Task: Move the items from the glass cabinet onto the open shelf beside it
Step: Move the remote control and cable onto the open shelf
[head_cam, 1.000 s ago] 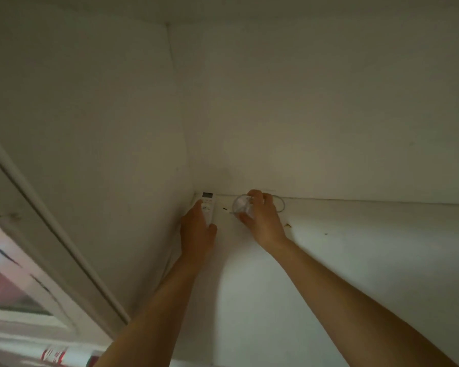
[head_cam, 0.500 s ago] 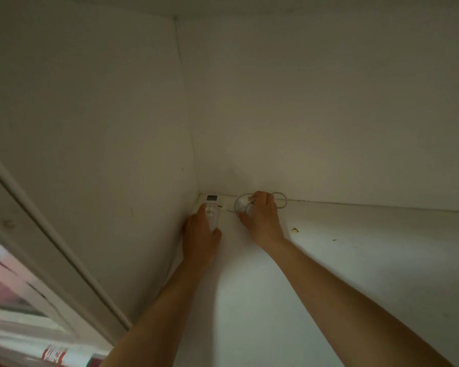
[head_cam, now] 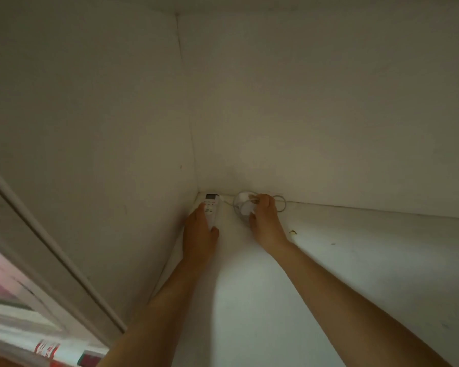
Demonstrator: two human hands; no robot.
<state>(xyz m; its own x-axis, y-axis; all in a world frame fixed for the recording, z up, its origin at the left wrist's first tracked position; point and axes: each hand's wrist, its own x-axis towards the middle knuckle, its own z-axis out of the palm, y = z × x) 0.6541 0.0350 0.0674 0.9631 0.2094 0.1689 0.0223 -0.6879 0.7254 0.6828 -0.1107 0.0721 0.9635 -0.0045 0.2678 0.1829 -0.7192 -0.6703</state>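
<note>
A white remote control [head_cam: 212,205] lies flat in the far left corner of the white shelf [head_cam: 342,260], its small screen pointing toward the back wall. My left hand [head_cam: 199,234] wraps around its near end, thumb on the right side. Just to the right, a coiled white cable with a small white plug body [head_cam: 243,205] rests against the back wall. My right hand [head_cam: 264,221] is closed over the coil, and a loop of cable [head_cam: 282,203] sticks out past my fingers.
The shelf has a white side wall [head_cam: 104,154] on the left and a white back wall [head_cam: 329,115]. A white door frame [head_cam: 37,250] runs diagonally at lower left, with red-printed packaging [head_cam: 47,349] below it. Small dark specks [head_cam: 292,232] dot the shelf.
Both hands have stayed at the corner with the remote and the cable coil; they sit slightly deeper against the back wall. The camera view has tilted a little.
</note>
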